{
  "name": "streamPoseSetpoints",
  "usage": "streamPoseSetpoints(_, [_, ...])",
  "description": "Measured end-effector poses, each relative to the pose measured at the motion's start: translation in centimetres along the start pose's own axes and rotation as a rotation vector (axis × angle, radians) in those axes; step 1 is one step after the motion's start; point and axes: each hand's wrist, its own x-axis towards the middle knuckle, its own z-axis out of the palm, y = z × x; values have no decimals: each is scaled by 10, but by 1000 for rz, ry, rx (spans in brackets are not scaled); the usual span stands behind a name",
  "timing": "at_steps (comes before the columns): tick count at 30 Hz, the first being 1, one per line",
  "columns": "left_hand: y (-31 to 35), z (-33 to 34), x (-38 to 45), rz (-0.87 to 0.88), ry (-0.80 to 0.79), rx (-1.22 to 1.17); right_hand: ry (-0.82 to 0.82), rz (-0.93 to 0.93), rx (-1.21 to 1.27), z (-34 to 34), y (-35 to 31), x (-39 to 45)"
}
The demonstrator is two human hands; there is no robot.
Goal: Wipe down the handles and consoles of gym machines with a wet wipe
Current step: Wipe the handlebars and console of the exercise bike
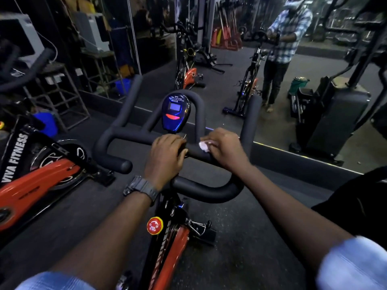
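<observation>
Dark rubber flooring and a wall mirror surround a red-framed spin bike. The left hand curls its fingers over the centre of the black handlebar, bracing it. Just right of those fingers, the right hand pinches a wipe against the same bar, fingers clenched round it. The wipe is white, crumpled into a small wad, mostly hidden under the fingers with only one end showing; whether it is damp I cannot tell. Beyond both sets of fingertips stands the blue console, untouched at this moment. My guess is that the job on this bike is at an early or middle stage: the centre bar is being wiped, while the outer horns, the console and the neighbouring bike may remain.
</observation>
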Motion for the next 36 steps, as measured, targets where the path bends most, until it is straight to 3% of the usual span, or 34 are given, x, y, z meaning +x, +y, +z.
streamPoseSetpoints(1, [-1, 1, -1, 15, 16, -17, -37, 23, 8, 9, -7, 6])
streamPoseSetpoints(5, [0, 0, -3, 9, 69, -75, -219, -232, -21, 6, 0, -13])
streamPoseSetpoints(9, [-1, 1, -5, -14, 94, -116, -87, -93, -86, -4, 3, 18])
streamPoseSetpoints(13, [1, -6, -4, -60, 58, -131, -224, -225, -81, 11, -9, -7])
streamPoseSetpoints(16, [8, -10, 2, -110, -22, -96, -204, -151, -137, -22, 19, -40])
streamPoseSetpoints(20, [35, -2, 11, 30, -70, -53, -238, -147, -278, -70, 64, -34])
streamPoseSetpoints(25, [59, 18, 23, 253, -76, 29, -4, -1, -312, -94, 91, -9])
streamPoseSetpoints(27, [58, 23, 25, 255, -53, 27, -84, 34, -186, -76, 76, -46])
streamPoseSetpoints(30, [55, 25, 24, 249, -41, 9, -156, -108, -100, -67, 67, -85])
streamPoseSetpoints(32, [55, 26, 25, 258, -37, 23, -126, -172, -187, -81, 85, -50])
streamPoseSetpoints(36, [54, 25, 26, 259, -42, 5, 132, -17, -363, -108, 113, 42])
